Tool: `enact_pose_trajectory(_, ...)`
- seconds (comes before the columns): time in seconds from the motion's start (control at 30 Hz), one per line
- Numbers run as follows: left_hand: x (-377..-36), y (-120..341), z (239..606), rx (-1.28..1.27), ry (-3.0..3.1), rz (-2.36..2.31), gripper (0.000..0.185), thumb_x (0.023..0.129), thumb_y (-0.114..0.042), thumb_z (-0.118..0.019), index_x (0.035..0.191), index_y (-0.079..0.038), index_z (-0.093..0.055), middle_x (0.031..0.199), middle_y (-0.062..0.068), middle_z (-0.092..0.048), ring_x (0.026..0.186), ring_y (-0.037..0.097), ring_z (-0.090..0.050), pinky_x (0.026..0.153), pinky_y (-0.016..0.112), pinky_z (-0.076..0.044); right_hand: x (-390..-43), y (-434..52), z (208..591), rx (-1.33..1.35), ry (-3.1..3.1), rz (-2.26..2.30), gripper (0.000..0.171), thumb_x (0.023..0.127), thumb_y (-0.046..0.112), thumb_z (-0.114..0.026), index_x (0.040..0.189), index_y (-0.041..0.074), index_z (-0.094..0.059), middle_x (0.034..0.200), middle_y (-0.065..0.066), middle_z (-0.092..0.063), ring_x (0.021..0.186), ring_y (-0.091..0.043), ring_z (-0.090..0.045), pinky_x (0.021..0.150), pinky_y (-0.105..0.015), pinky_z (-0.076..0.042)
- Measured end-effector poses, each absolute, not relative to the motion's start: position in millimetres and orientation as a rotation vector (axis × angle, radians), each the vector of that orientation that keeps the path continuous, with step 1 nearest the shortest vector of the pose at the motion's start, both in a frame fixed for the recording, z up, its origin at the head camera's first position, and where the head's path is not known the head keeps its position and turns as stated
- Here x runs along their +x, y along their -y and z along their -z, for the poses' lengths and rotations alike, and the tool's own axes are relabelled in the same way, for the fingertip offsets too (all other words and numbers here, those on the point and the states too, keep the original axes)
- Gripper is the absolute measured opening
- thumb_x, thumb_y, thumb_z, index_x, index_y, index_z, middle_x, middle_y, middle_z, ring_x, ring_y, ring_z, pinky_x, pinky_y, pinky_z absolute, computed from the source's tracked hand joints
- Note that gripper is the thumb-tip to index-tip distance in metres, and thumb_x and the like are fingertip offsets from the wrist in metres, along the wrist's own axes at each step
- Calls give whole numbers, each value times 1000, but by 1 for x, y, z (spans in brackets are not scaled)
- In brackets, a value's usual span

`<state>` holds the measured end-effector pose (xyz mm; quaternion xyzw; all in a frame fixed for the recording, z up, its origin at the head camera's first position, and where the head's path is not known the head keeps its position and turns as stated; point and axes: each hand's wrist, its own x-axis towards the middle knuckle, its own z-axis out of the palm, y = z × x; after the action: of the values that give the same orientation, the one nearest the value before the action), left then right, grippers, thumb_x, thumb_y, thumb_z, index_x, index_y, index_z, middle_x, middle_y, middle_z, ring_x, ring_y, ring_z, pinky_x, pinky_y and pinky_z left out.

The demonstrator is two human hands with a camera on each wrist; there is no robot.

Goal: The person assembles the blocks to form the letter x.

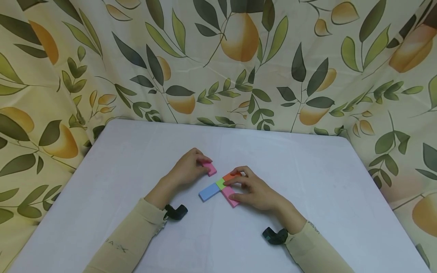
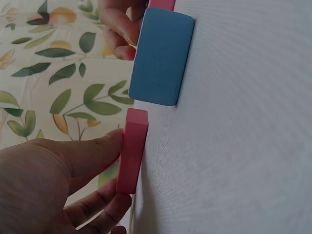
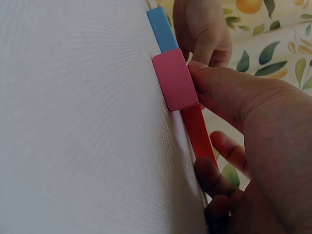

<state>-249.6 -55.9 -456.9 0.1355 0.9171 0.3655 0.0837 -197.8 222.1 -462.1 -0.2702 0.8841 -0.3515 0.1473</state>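
My left hand pinches a small pink block between thumb and fingers, a little beyond the other blocks. In the left wrist view this pink block stands on its narrow side close to the white surface. A blue block, a green block and an orange block lie in a slanting row. Another pink block branches off toward me beside the green one. My right hand has its thumb on that second pink block and curled fingers at the orange and green blocks, partly hiding them.
All the blocks lie near the middle of a white-covered table. Behind and around it hangs a curtain printed with fruit and leaves. Dark wrist-worn devices stick out beside both cuffs.
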Motion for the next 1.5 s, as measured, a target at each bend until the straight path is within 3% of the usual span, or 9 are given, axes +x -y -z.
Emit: enact_pose_trajectory(1.5,-249,58,458,435,-2706,-1112,29,93,-26,-79,121,-24,-77,112,-6,-58,104,17,-56,89,34,-50,-198,-221,465,-768,-2558,1005,39,93,41,-77,131,44,-67,152,4,-39,114,-17,-52,96,-37,-47)
